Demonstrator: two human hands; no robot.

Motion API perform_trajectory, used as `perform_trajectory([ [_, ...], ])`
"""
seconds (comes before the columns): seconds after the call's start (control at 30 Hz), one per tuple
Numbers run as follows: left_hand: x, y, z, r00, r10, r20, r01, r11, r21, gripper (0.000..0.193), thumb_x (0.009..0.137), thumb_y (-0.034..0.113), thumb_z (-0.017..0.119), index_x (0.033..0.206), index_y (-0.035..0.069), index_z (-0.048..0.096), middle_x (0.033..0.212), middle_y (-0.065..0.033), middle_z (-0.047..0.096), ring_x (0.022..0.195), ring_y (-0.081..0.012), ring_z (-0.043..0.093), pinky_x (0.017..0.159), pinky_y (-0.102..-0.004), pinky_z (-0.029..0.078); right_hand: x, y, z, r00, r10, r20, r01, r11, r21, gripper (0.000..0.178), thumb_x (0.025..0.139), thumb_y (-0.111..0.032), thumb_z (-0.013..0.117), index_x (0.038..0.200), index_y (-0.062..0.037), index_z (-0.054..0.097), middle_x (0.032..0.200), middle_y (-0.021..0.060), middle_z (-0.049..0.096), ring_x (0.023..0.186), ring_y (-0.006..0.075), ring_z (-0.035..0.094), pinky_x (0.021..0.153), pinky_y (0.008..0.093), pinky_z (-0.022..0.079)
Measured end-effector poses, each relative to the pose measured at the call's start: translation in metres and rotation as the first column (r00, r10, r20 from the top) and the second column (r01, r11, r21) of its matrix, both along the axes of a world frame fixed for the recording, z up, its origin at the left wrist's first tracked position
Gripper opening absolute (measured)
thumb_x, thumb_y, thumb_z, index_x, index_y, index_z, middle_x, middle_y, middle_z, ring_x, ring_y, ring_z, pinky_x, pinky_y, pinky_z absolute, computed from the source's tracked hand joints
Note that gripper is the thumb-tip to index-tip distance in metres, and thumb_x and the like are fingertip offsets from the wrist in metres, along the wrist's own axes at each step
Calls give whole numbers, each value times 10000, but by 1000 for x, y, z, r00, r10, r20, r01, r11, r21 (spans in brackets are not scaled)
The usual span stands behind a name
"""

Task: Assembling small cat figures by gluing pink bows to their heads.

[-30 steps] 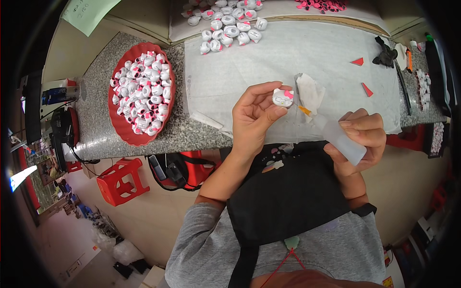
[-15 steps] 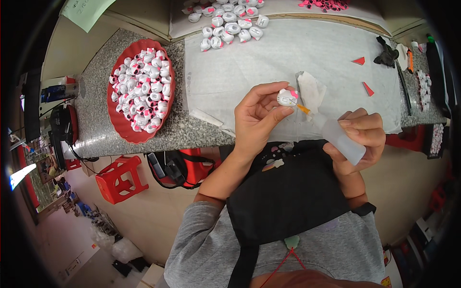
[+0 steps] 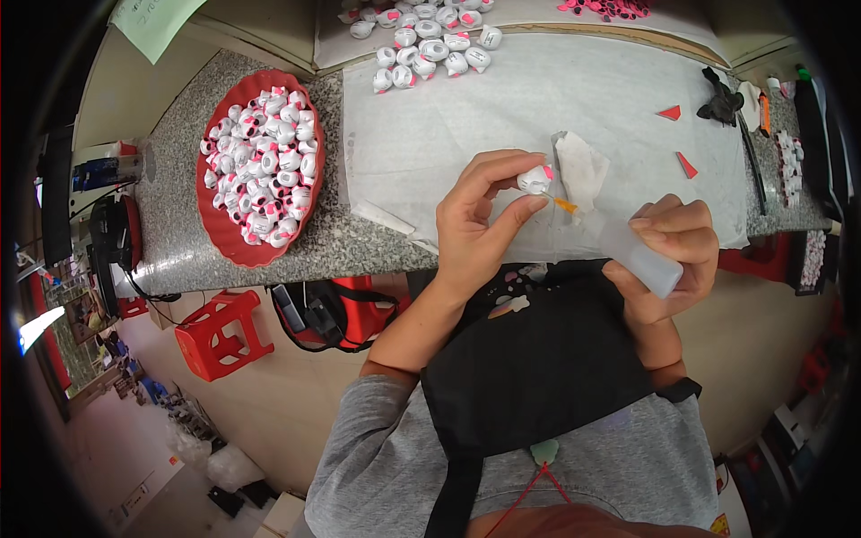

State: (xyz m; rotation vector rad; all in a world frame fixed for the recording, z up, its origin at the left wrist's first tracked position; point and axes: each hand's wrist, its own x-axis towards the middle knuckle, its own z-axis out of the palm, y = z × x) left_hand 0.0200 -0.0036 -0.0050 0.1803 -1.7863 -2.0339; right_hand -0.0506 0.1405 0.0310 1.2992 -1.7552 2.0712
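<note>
My left hand (image 3: 484, 211) pinches a small white figurine head with pink parts (image 3: 535, 180) between thumb and fingers, held above the paper-covered worktop. In my right hand (image 3: 679, 247) is a translucent white squeeze bottle (image 3: 641, 257), tilted so that its orange nozzle (image 3: 565, 205) points up and left at the figurine head. The thin tip is at or very close to the head's lower right side; whether it touches I cannot tell. Just beyond the nozzle lies a crumpled white tissue (image 3: 583, 169).
A red scalloped tray (image 3: 212, 215) full of similar heads stands at the left. More white heads (image 3: 430, 49) lie at the back, with small pink-and-black pieces (image 3: 605, 9) farther right. Two red scraps (image 3: 686, 165) and a black crumpled thing (image 3: 720, 99) are to the right.
The figurine head has turned in my left fingers, so less pink and a plainer white side shows. The bottle has shifted slightly, its nozzle now a little lower on the head.
</note>
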Motion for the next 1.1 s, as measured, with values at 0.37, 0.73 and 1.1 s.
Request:
perform_trajectory([
  [0.37,4,-30,1,981,188,-55,-160,929,333,357,691,-81,521,1031,-32,423,984,-137,499,900,-162,492,771,-249,401,-61,-10,-1,904,-57,424,-25,982,187,214,634,7,546,796,-7,407,816,101,451,664,136,495,540,230,435],
  [0.73,9,-28,2,983,175,-57,-142,918,369,343,694,-60,535,1019,-28,429,973,-144,502,897,-162,492,772,-270,417,-171,-79,-32,802,-452,-390,571,390,722,285,676,-232,594,804,10,515,684,112,554,680,235,546,571,308,419],
  [1.1,-6,-9,5,998,7,-63,15,939,344,346,687,-63,543,1015,-29,438,995,-128,495,921,-169,480,829,-274,363,-88,-35,-3,927,-206,313,13,853,522,92,679,-73,578,687,-11,509,591,-5,496,519,44,445,448,169,355],
])
